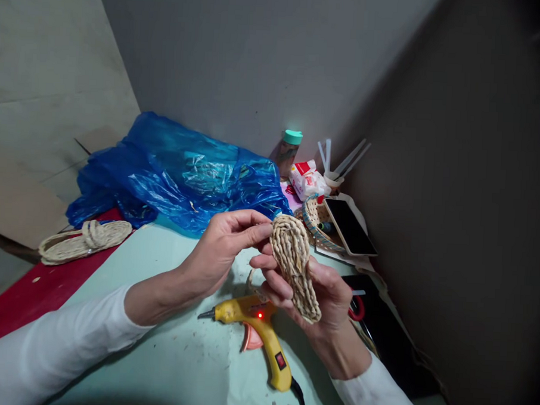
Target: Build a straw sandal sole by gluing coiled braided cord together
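A small woven straw sole (294, 263), made of braided cord laid in long loops, is held up in front of me. My right hand (324, 294) grips it from below and the right side, thumb on its edge and fingers behind. At its upper left edge, my left hand (232, 242) pinches with thumb and forefinger; a thin end of cord seems to hang below. Beneath the hands a yellow hot glue gun (251, 312) lies on the pale green table top (165, 353), nozzle to the left, its red light lit.
A finished-looking straw slipper (87, 242) lies on red cloth at left. Behind are a blue plastic bag (182, 169), a green-lidded jar (290, 146), a tissue pack (309, 180) and glue sticks (328, 157). At right, a phone (352, 226) leans on a basket (316, 219), near red-handled scissors (357, 308).
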Available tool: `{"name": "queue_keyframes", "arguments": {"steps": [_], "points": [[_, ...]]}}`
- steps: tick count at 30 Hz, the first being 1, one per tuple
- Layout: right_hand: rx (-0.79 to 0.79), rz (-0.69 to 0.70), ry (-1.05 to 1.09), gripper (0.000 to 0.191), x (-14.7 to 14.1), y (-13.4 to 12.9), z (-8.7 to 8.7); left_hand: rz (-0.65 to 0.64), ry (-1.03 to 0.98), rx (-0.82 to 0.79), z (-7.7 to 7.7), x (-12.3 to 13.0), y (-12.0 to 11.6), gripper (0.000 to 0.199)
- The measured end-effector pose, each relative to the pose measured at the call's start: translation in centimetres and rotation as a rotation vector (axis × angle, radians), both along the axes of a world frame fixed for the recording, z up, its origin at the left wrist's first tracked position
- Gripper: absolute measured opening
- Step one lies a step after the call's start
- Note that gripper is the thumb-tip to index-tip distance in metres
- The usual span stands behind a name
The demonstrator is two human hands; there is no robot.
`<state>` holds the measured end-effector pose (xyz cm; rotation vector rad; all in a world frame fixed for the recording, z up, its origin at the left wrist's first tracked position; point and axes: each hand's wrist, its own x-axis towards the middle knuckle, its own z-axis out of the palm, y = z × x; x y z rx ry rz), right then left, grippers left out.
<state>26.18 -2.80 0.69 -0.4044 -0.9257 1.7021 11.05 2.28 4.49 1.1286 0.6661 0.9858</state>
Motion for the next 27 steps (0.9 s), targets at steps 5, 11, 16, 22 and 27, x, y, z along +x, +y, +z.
{"name": "queue_keyframes", "arguments": {"steps": [5,11,16,22,27], "points": [[0.039,-0.116,-0.132,0.041,0.7,0.5,0.3,0.071,0.024,0.006,0.5,-0.5,1.1,0.029],[0.171,-0.245,-0.495,0.044,0.8,-0.1,1.1,0.089,0.091,0.185,1.2,-1.6,1.6,0.036],[0.222,-0.505,-0.804,0.041,0.1,-0.8,1.9,-0.021,0.114,0.257,1.1,-1.5,0.7,0.035],[0.345,-0.686,-1.027,0.045,-0.1,-0.9,1.6,-0.001,0.073,0.213,1.2,-1.4,0.7,0.047],[0.563,-0.805,-1.178,0.042,0.0,-0.8,1.3,-0.036,0.062,0.207,0.8,-1.5,1.1,0.048]]}}
